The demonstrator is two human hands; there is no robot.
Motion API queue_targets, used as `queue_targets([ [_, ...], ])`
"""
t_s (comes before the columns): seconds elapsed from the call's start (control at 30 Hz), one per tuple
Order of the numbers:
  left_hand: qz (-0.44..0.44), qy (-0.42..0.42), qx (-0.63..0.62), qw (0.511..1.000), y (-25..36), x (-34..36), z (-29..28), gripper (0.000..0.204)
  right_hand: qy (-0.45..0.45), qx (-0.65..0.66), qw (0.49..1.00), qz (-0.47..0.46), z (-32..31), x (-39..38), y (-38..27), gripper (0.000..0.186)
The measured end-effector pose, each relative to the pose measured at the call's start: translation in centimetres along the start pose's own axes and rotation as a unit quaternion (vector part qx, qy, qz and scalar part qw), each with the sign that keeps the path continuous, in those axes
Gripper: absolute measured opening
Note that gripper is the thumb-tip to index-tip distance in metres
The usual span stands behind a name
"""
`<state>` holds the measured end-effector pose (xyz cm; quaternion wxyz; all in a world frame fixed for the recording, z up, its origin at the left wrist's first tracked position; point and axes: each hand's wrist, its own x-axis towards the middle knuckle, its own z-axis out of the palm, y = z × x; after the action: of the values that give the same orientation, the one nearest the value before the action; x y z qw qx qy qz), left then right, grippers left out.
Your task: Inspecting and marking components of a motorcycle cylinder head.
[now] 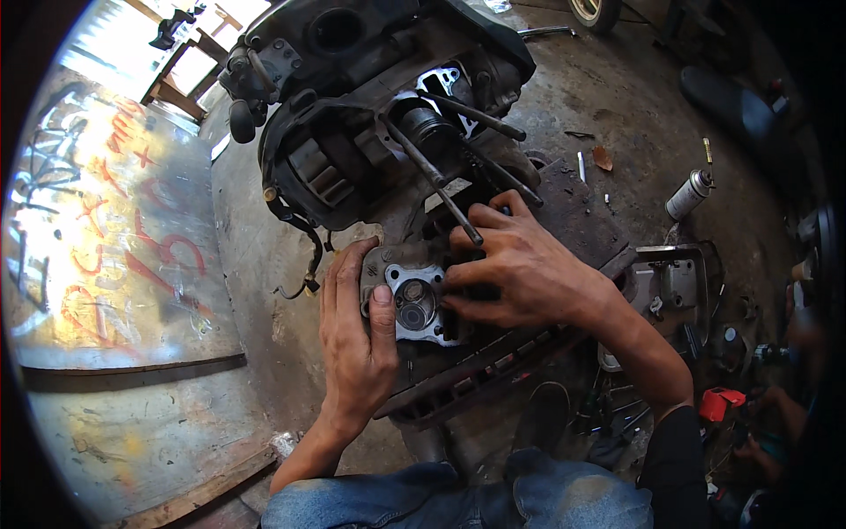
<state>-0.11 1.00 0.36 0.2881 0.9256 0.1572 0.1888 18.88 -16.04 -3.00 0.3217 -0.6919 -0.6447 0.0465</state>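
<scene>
A small engine's cylinder head [432, 333] rests on the dark work surface in front of me, its bright gasket face and round combustion chamber turned up. Wrapped along its left side is my left hand [357, 331], the thumb lying on the near-left edge of that face. My right hand [529, 273] is at the head's right side with bent fingers. Its thumb and forefinger tips close together against that edge; whatever is between them is hidden. Just beyond stands the engine block [335, 172], with a piston [427, 123] showing and long studs [414, 150] pointing toward me.
On the right are a spray can [689, 196], a metal tray [674, 286] with parts, a red object [723, 403] and another person's hand [762, 454]. A dry leaf [602, 158] lies on the floor. A painted board [123, 238] stands at left.
</scene>
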Motion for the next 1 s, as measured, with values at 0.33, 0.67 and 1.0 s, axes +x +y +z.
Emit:
queue_targets([
  [0.33, -0.003, 0.007, -0.014, 1.000, 0.3, 0.2, -0.1, 0.046, 0.033, -0.001, 0.999, -0.006, 0.3, -0.3, -1.4, 0.024],
  [0.67, -0.003, 0.005, -0.012, 1.000, 0.0, -0.1, 0.1, 0.047, 0.034, 0.009, 0.999, 0.004, 0.5, -0.7, -1.1, 0.023],
  [1.0, 0.005, 0.010, -0.020, 1.000, -0.2, 0.2, -0.1, 0.046, 0.047, -0.007, 0.999, -0.013, 0.7, -0.1, -0.7, 0.022],
])
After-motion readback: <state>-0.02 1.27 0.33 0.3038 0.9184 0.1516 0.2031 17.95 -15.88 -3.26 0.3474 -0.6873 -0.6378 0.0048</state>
